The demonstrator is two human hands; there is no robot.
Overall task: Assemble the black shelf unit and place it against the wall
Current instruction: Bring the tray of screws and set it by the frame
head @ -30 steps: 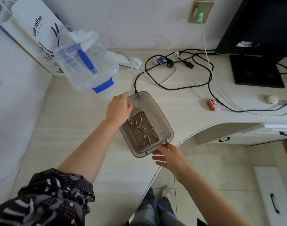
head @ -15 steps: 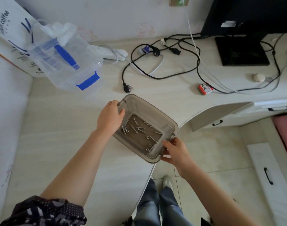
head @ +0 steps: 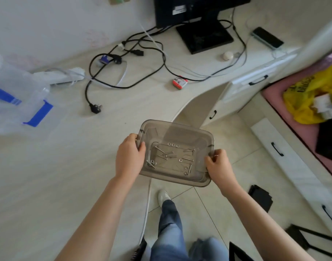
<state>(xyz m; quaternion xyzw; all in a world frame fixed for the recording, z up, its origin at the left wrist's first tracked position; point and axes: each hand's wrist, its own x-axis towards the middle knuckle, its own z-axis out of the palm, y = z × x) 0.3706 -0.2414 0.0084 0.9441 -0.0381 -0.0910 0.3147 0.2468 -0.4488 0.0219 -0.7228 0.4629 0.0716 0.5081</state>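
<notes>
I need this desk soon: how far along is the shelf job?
Early. Done: nothing assembled shows. In hand: the left hand and right hand grip a smoky tray of screws and washers at the desk edge. Left: black frame parts lie on the floor; nothing is yet built or set against the wall.

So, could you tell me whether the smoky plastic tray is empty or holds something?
Not empty: screws and washers lie scattered on the bottom of the tray.

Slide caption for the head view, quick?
The left hand and right hand grip a smoky plastic tray of screws and washers at the desk edge.
</notes>
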